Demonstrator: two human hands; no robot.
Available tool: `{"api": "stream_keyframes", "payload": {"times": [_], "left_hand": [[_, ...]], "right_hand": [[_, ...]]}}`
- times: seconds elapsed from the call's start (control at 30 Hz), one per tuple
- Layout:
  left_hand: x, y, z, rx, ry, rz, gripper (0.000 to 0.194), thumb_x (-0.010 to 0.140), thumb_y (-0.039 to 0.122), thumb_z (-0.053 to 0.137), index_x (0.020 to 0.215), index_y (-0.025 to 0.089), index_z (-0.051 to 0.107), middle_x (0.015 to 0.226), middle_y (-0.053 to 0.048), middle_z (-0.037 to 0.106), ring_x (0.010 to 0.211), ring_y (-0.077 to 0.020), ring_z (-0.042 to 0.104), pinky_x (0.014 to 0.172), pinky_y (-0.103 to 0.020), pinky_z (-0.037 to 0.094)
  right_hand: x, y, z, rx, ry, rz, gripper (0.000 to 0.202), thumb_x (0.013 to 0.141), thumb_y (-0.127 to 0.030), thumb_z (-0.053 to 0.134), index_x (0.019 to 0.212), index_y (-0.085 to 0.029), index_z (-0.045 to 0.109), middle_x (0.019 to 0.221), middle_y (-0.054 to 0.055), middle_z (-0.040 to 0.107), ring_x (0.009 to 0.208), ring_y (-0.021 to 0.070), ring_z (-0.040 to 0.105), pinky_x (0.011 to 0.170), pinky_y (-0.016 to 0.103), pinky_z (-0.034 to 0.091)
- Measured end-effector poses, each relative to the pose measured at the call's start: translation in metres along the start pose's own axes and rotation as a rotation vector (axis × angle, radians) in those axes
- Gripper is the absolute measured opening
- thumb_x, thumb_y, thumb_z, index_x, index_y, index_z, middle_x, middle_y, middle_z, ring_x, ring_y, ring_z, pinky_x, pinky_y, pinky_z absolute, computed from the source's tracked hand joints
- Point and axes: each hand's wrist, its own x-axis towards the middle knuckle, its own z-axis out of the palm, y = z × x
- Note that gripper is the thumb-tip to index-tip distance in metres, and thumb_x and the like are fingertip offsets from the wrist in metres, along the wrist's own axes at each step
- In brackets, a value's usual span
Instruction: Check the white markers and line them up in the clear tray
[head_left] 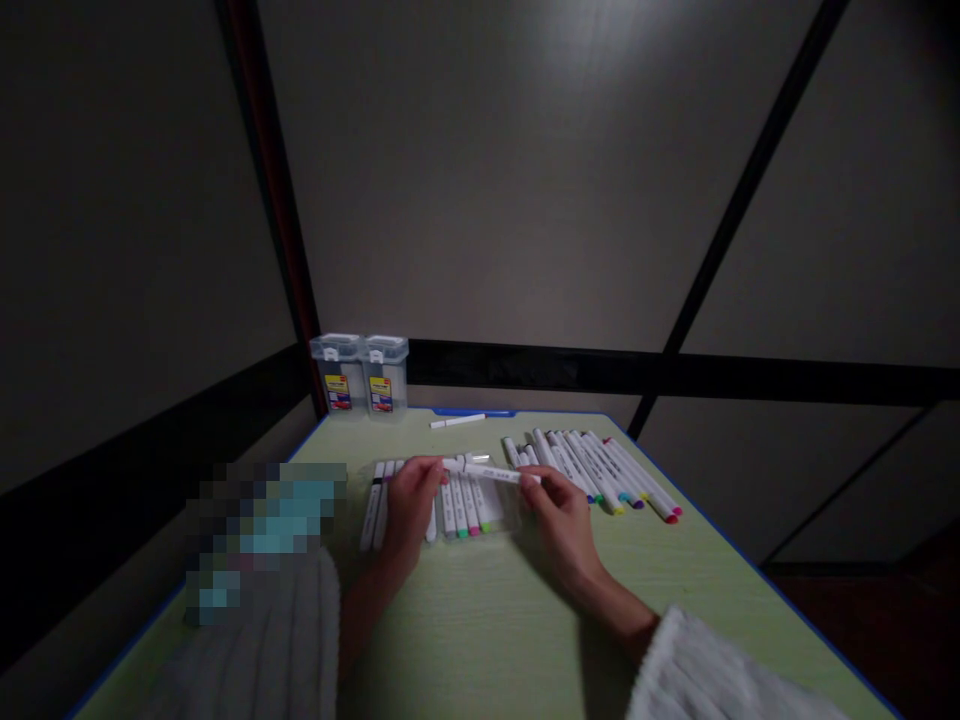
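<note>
Both of my hands hold one white marker level above a pale green table. My left hand pinches its left end and my right hand pinches its right end. Under the marker lies a row of several white markers with coloured caps, side by side, in what looks like a clear tray. A second row of several white markers lies just right of my right hand, with yellow, purple, pink and blue caps pointing toward me.
Two clear plastic boxes with yellow labels stand at the table's back left corner. A single white marker lies near the back edge. A blurred patch covers the left side. Grey walls with dark bars surround the table.
</note>
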Motion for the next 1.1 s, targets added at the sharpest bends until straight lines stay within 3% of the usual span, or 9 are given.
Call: {"api": "stream_keyframes", "payload": {"times": [0.13,0.23,0.33,0.47,0.57,0.7,0.83,0.97,1.1], "left_hand": [[-0.002,0.002,0.002,0.023,-0.086,0.004,0.020,0.060,0.034,0.058,0.059,0.015,0.060,0.050,0.001,0.055,0.050,-0.0109,0.048,0.048,-0.021,0.035],[0.000,0.000,0.000,0.018,-0.040,0.004,0.020,0.061,0.035,0.056,0.059,0.015,0.060,0.051,0.001,0.055,0.051,-0.0110,0.047,0.049,-0.021,0.035],[0.003,-0.003,-0.004,0.032,0.021,-0.007,0.022,0.062,0.037,0.055,0.062,0.015,0.059,0.053,0.002,0.055,0.052,-0.0115,0.048,0.051,-0.022,0.036],[0.004,-0.004,-0.004,0.050,0.012,0.000,0.021,0.063,0.036,0.054,0.061,0.016,0.058,0.052,0.002,0.054,0.051,-0.0114,0.048,0.050,-0.022,0.036],[0.004,-0.004,-0.003,0.114,-0.019,0.041,0.019,0.065,0.033,0.052,0.059,0.017,0.057,0.050,0.002,0.053,0.051,-0.0124,0.049,0.051,-0.023,0.039],[0.003,-0.006,-0.004,0.429,-0.175,0.194,0.015,0.068,0.021,0.048,0.067,0.016,0.062,0.073,-0.005,0.064,0.073,-0.0181,0.058,0.068,-0.029,0.046],[-0.004,-0.011,-0.010,0.889,-0.414,0.409,0.031,0.075,0.018,0.045,0.102,0.015,0.060,0.117,-0.011,0.057,0.111,-0.0226,0.047,0.095,-0.038,0.034],[-0.010,-0.014,-0.015,1.163,-0.581,0.407,0.041,0.083,0.029,0.038,0.122,0.019,0.046,0.136,-0.008,0.039,0.126,-0.0262,0.030,0.101,-0.048,0.023],[-0.011,-0.012,-0.018,1.262,-0.651,0.399,0.043,0.086,0.031,0.033,0.127,0.020,0.040,0.139,-0.008,0.033,0.128,-0.0272,0.025,0.100,-0.050,0.022]], "right_hand": [[0.011,-0.002,-0.003,0.251,0.108,0.077,0.021,0.064,-0.039,0.067,0.072,-0.020,0.063,0.056,-0.003,0.048,0.048,0.0091,0.039,0.043,0.022,0.031],[0.016,-0.003,-0.007,0.324,0.122,0.061,0.019,0.064,-0.039,0.067,0.066,-0.021,0.060,0.055,-0.004,0.045,0.046,0.0084,0.038,0.042,0.022,0.030],[0.020,-0.002,-0.013,0.315,0.229,0.000,0.020,0.066,-0.040,0.065,0.065,-0.021,0.057,0.053,-0.005,0.043,0.045,0.0090,0.037,0.041,0.023,0.030],[0.020,0.001,-0.014,0.207,0.081,0.022,0.024,0.066,-0.042,0.065,0.067,-0.019,0.059,0.053,-0.004,0.045,0.047,0.0093,0.038,0.043,0.023,0.030],[0.018,0.004,-0.012,0.134,0.100,-0.005,0.023,0.068,-0.042,0.063,0.070,-0.019,0.060,0.056,-0.003,0.049,0.050,0.0101,0.042,0.047,0.023,0.033],[0.017,0.008,-0.012,0.068,0.119,0.018,0.019,0.065,-0.035,0.066,0.068,-0.018,0.060,0.057,-0.002,0.055,0.053,0.0110,0.046,0.051,0.024,0.036],[0.015,0.007,-0.010,0.044,0.069,0.072,0.016,0.063,-0.032,0.067,0.063,-0.018,0.059,0.055,-0.001,0.057,0.052,0.0114,0.048,0.050,0.025,0.036],[0.013,0.005,-0.007,0.059,0.059,0.097,0.015,0.062,-0.031,0.067,0.061,-0.018,0.059,0.055,-0.001,0.059,0.052,0.0118,0.051,0.051,0.025,0.037],[0.012,0.004,-0.006,0.065,0.059,0.106,0.015,0.062,-0.029,0.066,0.061,-0.017,0.058,0.055,-0.001,0.059,0.051,0.0115,0.051,0.050,0.024,0.037]]}}
